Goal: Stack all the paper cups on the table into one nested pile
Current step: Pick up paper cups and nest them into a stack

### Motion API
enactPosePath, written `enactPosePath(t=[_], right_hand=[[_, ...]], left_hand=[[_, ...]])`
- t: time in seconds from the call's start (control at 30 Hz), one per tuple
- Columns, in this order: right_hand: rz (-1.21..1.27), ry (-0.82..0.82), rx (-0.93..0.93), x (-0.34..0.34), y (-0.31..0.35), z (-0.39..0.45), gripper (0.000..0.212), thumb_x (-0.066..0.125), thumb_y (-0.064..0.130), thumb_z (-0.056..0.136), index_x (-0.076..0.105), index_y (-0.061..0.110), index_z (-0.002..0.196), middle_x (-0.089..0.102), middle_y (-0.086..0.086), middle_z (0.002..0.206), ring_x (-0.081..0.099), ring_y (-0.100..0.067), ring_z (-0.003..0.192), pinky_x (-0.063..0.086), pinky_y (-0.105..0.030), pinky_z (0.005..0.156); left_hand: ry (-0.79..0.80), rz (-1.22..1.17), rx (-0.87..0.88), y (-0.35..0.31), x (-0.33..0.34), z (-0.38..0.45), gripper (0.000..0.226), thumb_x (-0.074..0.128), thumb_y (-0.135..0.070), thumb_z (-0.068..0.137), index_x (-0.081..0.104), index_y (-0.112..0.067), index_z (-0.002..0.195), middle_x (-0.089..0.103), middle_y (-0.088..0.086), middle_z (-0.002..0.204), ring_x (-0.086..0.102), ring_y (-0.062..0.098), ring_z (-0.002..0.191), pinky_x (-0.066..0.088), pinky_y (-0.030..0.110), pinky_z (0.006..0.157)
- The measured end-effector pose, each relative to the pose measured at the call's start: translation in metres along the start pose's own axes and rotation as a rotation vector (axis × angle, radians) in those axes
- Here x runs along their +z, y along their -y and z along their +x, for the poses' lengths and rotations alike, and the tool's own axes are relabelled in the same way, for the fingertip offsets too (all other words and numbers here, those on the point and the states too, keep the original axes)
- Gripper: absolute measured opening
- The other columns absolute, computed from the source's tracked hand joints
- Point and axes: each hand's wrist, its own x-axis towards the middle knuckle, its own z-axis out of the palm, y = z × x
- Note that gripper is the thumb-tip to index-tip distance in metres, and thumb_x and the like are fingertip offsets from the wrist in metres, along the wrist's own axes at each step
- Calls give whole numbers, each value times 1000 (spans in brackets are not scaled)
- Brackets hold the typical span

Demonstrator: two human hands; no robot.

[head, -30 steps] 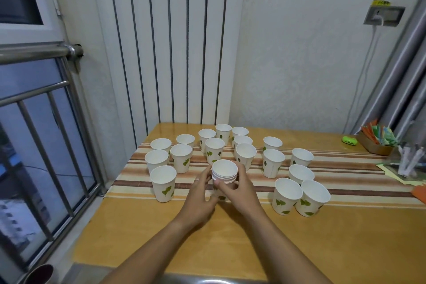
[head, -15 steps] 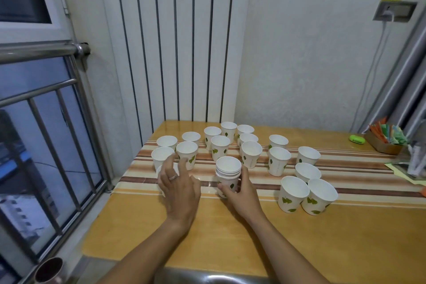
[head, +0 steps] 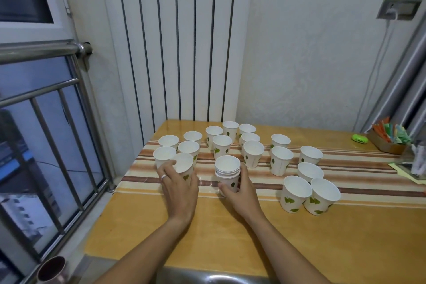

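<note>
A nested pile of white paper cups (head: 227,169) with green leaf prints stands on the striped cloth (head: 359,163) at the table's middle. My right hand (head: 239,191) wraps around its lower part. To its left, my left hand (head: 179,188), a ring on one finger, grips a single paper cup (head: 183,163) that tilts toward me. Several more single cups stand upright behind them, such as a cup (head: 253,153) just past the pile, and two cups (head: 310,195) sit close together at the right front.
The wooden table (head: 230,233) ends at a window with metal bars (head: 57,127) on the left. A green object (head: 359,139), a box of coloured packets (head: 389,138) and papers (head: 408,168) lie at the right. A dark cup (head: 51,270) sits low at the left.
My left hand left the pile, moved left to the near-left single cup and closed on it, tipping it. My right hand stayed on the pile.
</note>
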Motion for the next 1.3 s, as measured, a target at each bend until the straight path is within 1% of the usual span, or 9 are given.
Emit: enactPosePath(t=[0.1, 0.2, 0.27, 0.43, 0.6, 0.73, 0.83, 1.13, 1.3], right_hand=[[10, -3, -10, 3, -2, 2, 63, 79, 21, 85, 47, 39, 136, 62, 23, 134, 56, 6, 125, 49, -18, 95], [-5, 14, -36, 3, 0, 4, 66, 80, 23, 85, 46, 39, 139, 62, 22, 136, 57, 1, 127, 51, -23, 98], [-21, 30, -56, 3, 3, 5, 71, 80, 25, 85, 44, 40, 144, 61, 22, 139, 56, 2, 129, 50, -24, 101], [-41, 70, -86, 2, 12, 6, 69, 78, 34, 86, 45, 45, 145, 62, 21, 139, 60, -1, 126, 53, -29, 99], [-15, 96, -82, 2, 20, 3, 67, 79, 32, 87, 46, 47, 144, 64, 24, 135, 63, 5, 120, 55, -22, 92], [-6, 60, -79, 3, 22, 5, 66, 78, 25, 88, 47, 45, 142, 67, 21, 131, 66, -1, 117, 59, -34, 94], [-13, 48, -79, 4, 22, 8, 65, 79, 27, 88, 47, 43, 141, 67, 21, 133, 66, -2, 118, 59, -39, 95], [-25, 58, -56, 15, 26, 6, 66, 79, 30, 90, 44, 48, 143, 63, 24, 137, 61, 4, 121, 55, -27, 95], [-29, 74, -71, 25, 29, 8, 72, 82, 31, 85, 45, 46, 145, 63, 23, 140, 59, 1, 128, 53, -32, 103]], left_hand=[[-25, -165, 49, -26, -1, 7, 61, 80, -14, 92, 41, -10, 139, 39, 12, 146, 44, 31, 133, 44, 40, 107], [-19, -301, 91, -48, -1, 14, 60, 79, -14, 93, 41, -12, 140, 39, 5, 144, 44, 20, 129, 43, 38, 107], [21, -336, 114, -58, 1, 16, 60, 79, -16, 94, 41, -15, 141, 39, 1, 143, 42, 12, 127, 42, 33, 104], [229, -324, 186, -63, 9, 12, 65, 77, -17, 95, 41, -21, 149, 48, -2, 148, 45, 15, 136, 41, 27, 111], [246, -316, 131, -60, 11, 8, 62, 78, -19, 95, 45, -18, 148, 51, -8, 139, 44, -1, 121, 35, 1, 94], [291, -234, 130, -57, 14, 8, 55, 75, -23, 97, 47, -17, 144, 51, -10, 132, 47, 11, 122, 35, 15, 92], [336, -211, 160, -50, 16, 6, 45, 68, -25, 103, 50, -15, 143, 47, -7, 135, 48, 15, 130, 33, 16, 98], [466, -100, 211, -29, 8, 7, 50, 55, -39, 110, 42, -18, 153, 43, 2, 160, 40, 19, 147, 31, 25, 112], [335, -121, 178, -16, -7, 21, 60, 39, -56, 103, 48, -19, 150, 46, 2, 153, 44, 17, 141, 34, 27, 112]])
